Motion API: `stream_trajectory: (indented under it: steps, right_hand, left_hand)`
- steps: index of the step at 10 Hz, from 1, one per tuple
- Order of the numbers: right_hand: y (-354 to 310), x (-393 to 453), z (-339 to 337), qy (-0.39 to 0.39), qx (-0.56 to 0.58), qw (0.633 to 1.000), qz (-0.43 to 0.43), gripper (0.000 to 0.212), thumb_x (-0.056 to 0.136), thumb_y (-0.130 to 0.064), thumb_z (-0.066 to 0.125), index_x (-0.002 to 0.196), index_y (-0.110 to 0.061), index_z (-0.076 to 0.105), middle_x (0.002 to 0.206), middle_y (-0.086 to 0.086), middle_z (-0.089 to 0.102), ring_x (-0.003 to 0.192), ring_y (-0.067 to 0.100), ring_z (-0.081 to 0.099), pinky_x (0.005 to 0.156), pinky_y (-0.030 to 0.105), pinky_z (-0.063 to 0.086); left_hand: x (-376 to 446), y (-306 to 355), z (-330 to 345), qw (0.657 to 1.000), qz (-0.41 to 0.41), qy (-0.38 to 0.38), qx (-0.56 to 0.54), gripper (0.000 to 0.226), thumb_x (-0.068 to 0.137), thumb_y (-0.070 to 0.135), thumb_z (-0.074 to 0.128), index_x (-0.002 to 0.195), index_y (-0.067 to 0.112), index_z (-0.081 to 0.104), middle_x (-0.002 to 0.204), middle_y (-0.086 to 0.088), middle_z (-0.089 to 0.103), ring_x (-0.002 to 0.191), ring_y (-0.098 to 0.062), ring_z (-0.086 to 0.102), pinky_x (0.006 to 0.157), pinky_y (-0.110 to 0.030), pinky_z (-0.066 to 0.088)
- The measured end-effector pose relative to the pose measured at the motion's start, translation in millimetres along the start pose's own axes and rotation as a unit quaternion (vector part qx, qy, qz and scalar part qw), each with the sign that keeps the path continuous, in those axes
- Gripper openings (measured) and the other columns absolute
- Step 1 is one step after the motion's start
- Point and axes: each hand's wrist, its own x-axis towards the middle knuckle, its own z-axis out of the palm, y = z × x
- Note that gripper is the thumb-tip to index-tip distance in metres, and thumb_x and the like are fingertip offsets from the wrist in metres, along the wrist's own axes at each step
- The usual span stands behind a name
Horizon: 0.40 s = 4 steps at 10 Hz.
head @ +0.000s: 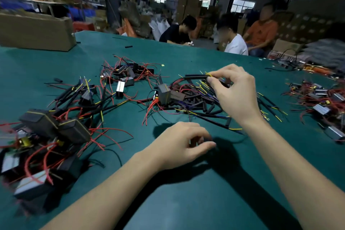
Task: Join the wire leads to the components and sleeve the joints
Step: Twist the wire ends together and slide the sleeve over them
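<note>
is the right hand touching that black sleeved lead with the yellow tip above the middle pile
Touching. The head view shows the right hand pinching the black sleeved lead at its yellow-tipped end, thumb and forefinger closed on it with no gap.

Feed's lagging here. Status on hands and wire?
Right hand pinching sleeved yellow wire above pile. Left hand curled, contents unclear. Nothing blocking.

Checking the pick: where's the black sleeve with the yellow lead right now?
Head view, right of centre: the right hand pinches the black sleeve above the loose sleeve pile.
</note>
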Motion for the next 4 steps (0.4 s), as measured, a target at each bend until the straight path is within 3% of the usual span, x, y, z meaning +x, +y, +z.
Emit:
stream_trajectory:
  steps: [1, 2, 3, 4]
  right_hand:
    - [-35, 19, 13, -0.024, 0.074, 0.997, -0.006, 0.006, 0.083, -0.014, 0.07, 0.086, -0.017, 0.076, 0.077, -0.006, 0.063, 0.065, 0.002, 0.046, 0.064, 0.016, 0.035]
    - [-74, 33, 40, -0.074, 0.171, 0.982, 0.01, 0.008, 0.083, -0.016, 0.072, 0.082, -0.024, 0.073, 0.07, -0.012, 0.061, 0.064, 0.006, 0.049, 0.064, 0.021, 0.039]
    - [-107, 40, 72, -0.171, 0.268, 0.946, 0.057, 0.008, 0.083, -0.015, 0.072, 0.079, -0.022, 0.072, 0.068, -0.009, 0.066, 0.065, 0.0, 0.057, 0.07, 0.016, 0.045]
    - [-125, 35, 109, -0.296, 0.2, 0.934, 0.018, 0.006, 0.084, -0.015, 0.071, 0.085, -0.013, 0.076, 0.062, -0.009, 0.065, 0.057, -0.006, 0.055, 0.06, 0.008, 0.043]
  left_hand:
    - [0, -6, -3, 0.999, -0.023, 0.039, -0.02, 0.02, 0.09, 0.024, 0.06, 0.089, 0.009, 0.072, 0.077, -0.006, 0.066, 0.072, -0.022, 0.06, 0.069, -0.034, 0.049]
    - [-1, -12, -7, 0.997, -0.049, 0.054, -0.017, 0.02, 0.091, 0.02, 0.06, 0.082, 0.005, 0.069, 0.074, -0.008, 0.063, 0.07, -0.024, 0.057, 0.069, -0.038, 0.048]
    - [-2, -15, -11, 0.995, -0.059, 0.074, -0.017, 0.018, 0.09, 0.016, 0.06, 0.08, 0.004, 0.069, 0.074, -0.008, 0.064, 0.071, -0.018, 0.054, 0.072, -0.035, 0.048]
    - [-6, -16, -15, 0.993, -0.07, 0.096, -0.028, 0.02, 0.084, 0.016, 0.057, 0.086, 0.0, 0.069, 0.085, -0.015, 0.067, 0.078, -0.019, 0.057, 0.074, -0.035, 0.046]
